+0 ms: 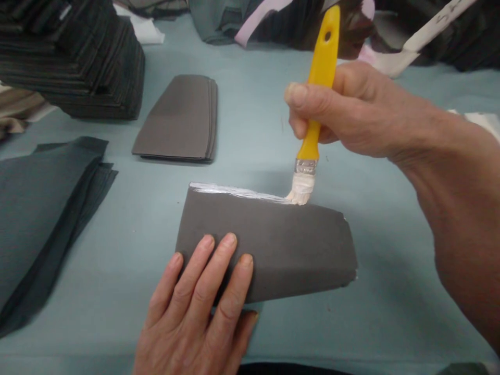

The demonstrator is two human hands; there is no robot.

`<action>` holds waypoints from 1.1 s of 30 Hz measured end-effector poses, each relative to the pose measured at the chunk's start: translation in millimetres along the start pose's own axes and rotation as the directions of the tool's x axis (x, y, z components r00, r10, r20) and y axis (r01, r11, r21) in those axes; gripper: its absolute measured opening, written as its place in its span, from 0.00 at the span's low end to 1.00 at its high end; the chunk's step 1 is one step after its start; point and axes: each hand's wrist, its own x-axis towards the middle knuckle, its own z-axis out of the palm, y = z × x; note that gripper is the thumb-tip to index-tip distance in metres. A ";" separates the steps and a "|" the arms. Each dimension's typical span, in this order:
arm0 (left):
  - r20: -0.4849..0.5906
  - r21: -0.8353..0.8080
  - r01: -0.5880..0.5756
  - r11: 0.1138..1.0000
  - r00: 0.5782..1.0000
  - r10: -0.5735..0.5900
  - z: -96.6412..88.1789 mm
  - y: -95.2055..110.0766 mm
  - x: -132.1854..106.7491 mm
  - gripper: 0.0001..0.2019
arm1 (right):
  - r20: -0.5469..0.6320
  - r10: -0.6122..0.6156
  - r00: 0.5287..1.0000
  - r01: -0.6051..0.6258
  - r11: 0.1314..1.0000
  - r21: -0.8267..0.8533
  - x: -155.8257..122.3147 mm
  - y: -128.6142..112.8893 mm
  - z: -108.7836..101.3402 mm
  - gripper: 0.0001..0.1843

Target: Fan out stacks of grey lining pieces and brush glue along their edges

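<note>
A dark grey flat panel (289,245) lies on the table in front of me, with one long edge facing away. My left hand (199,307) rests on its near left part, fingers spread and pressing flat. In my right hand (351,109) is a paintbrush (324,57) with a yellow handle, gripped between thumb and fingers. Its bristles, coated white, touch the panel's far edge right of the middle. From the left corner to the bristles runs a streaky white strip (238,192) along that edge.
A small stack of similar grey panels (175,117) lies beyond the panel. Dark green fabric pieces (42,208) sit at the left, below a tall stack of dark pieces (94,67). Pale strips (433,34) and dark cloth line the back of the blue-green table (128,250).
</note>
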 end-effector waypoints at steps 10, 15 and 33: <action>0.035 0.036 -0.024 0.999 0.999 0.022 -3.3 -1.4 -0.3 0.22 | 0.013 -0.218 0.976 0.216 0.974 0.069 7.0 4.2 8.5 0.33; 0.024 0.029 -0.018 0.999 1.000 0.018 -2.5 -2.4 -2.2 0.22 | 0.008 -0.113 0.994 0.113 0.994 -0.011 -13.6 6.0 -12.2 0.34; -0.008 0.063 -0.048 0.997 0.999 0.048 -0.5 -3.9 -2.0 0.33 | -0.167 -0.020 0.986 0.026 0.999 0.031 -52.3 4.7 -28.5 0.26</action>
